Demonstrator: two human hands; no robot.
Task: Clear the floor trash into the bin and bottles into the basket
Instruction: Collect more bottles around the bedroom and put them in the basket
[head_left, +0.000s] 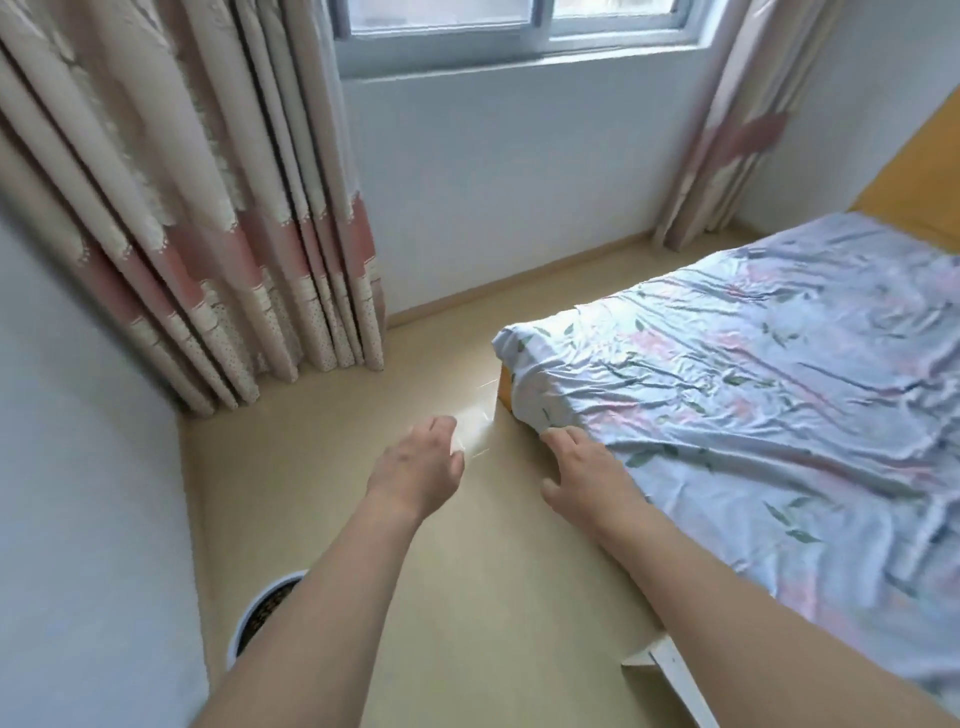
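Hands empty: left hand (421, 467) and right hand (582, 475) fingers loosely spread, pointing toward window over floor (467, 597).

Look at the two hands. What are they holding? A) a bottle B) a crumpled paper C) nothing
C: the left hand and the right hand both reach out over the floor beside the bed with fingers spread and nothing in them.
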